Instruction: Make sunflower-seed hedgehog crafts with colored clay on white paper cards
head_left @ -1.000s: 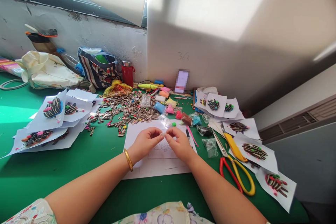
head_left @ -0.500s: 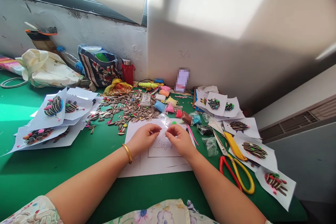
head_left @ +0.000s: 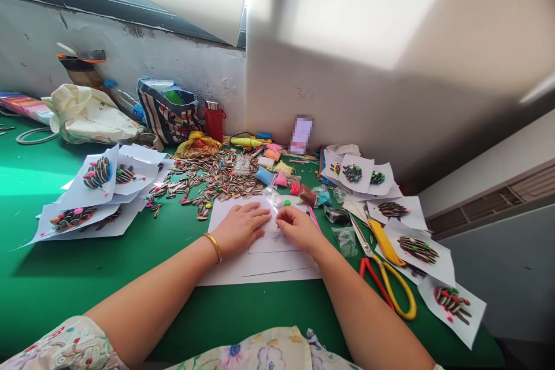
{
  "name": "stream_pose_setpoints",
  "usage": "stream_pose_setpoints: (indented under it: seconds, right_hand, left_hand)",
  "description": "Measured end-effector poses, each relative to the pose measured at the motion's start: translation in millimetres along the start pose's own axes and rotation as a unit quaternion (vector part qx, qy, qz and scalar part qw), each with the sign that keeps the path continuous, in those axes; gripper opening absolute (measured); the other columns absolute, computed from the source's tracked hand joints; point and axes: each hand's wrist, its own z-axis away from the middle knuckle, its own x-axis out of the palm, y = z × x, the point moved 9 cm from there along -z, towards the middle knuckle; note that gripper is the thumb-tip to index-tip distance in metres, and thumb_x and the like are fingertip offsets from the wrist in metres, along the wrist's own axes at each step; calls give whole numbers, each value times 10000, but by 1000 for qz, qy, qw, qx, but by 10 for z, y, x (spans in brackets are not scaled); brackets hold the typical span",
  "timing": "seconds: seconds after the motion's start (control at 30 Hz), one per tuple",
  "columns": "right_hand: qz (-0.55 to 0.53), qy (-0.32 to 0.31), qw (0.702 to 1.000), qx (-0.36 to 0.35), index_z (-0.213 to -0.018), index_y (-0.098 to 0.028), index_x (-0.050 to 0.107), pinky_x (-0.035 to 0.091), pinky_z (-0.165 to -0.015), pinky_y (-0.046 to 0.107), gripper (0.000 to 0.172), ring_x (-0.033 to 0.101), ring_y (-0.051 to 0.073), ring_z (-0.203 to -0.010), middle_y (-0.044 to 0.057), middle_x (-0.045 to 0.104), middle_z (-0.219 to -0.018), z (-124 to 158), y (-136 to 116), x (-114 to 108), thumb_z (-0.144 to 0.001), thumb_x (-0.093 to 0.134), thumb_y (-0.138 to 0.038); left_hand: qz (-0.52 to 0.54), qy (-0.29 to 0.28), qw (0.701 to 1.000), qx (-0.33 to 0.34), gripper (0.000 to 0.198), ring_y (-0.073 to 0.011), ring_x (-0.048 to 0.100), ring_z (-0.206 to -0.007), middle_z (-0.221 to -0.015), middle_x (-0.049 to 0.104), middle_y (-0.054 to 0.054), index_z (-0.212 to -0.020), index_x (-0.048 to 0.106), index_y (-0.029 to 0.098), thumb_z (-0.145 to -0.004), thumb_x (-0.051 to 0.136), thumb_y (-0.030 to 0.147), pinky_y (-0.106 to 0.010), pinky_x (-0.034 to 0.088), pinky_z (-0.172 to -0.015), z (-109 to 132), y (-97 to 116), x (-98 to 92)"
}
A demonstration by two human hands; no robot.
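Left hand (head_left: 240,230) rests flat on the sketched paper (head_left: 274,244), fingers released; right hand (head_left: 298,231) curls on it, any grip unclear; sunflower seeds (head_left: 217,180) lie beyond it.

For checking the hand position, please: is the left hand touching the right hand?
Apart. The head view shows the left hand and the right hand with a narrow strip of white paper between them.
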Motion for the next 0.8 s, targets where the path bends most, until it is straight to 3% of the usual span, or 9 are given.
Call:
stream_pose_setpoints:
  seconds: [0.17,0.33,0.43,0.6,0.8]
  right_hand:
    - [-3,-19,1000,-11,-847,-208,619,430,-606,261,102,566,144,-660,-18,650,-751,23,-30,28,-812,571,-291]
    - [20,-31,999,-4,-841,-216,616,439,-641,271,78,574,146,-674,-19,666,-774,39,-32,43,-805,568,-264]
    - [27,-30,999,-2,-845,-218,615,438,-655,274,76,574,146,-687,-21,664,-779,40,-45,39,-810,561,-259]
    - [22,-22,999,-24,-829,-215,635,437,-666,269,83,576,151,-749,-10,665,-842,68,-158,21,-820,566,-261]
    - [-5,-78,997,-11,-889,-221,660,453,-674,268,101,600,154,-744,-11,692,-835,129,-202,218,-838,576,-248]
  left_hand:
    - [-16,22,999,-26,408,-295,411,-1377,-1424,564,-69,-1369,545,290,-969,479,336,-493,346,-1064,-24,52,-9]
    - [9,-3,999,-35,373,-300,450,-1348,-1406,575,-64,-1307,589,291,-950,485,269,-512,389,-1044,-77,15,-42]
    - [24,-12,1000,-13,454,-286,459,-1346,-1424,555,-82,-1330,565,256,-881,565,190,-483,387,-1085,-71,2,-91]
    - [22,30,999,24,455,-283,507,-1284,-1349,602,-97,-1292,586,224,-842,618,161,-470,388,-1092,48,63,-192]
    - [30,59,998,16,331,-254,574,-1151,-1204,656,-94,-1228,615,228,-921,506,170,-447,431,-1011,168,90,-214]
